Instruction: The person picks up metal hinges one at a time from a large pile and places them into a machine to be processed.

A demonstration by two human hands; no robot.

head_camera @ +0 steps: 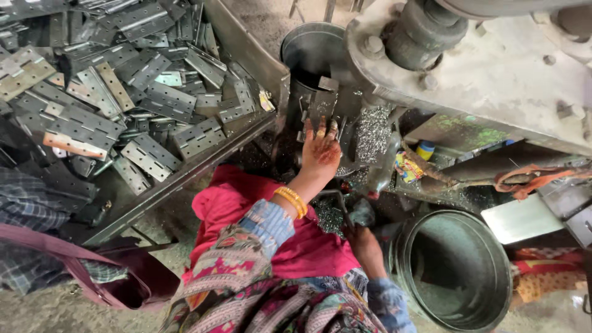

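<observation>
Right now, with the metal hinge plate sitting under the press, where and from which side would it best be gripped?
Probably by its near edge, coming from the person's side. The hinge plate lies flat at the press, whose body overhangs the far side, so only the near edge is free. The left hand already rests its fingertips there; the right hand is lower, by a handle.

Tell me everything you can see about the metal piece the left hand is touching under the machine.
The metal piece is a flat, grey plate that looks like steel, like the hinge leaves heaped in the tray to the left. It sits at the machine's work spot, in front of a round metal bucket. The left hand rests its fingertips on its lower edge. Shiny metal shavings lie just right of it. Its far side is shadowed.
</observation>
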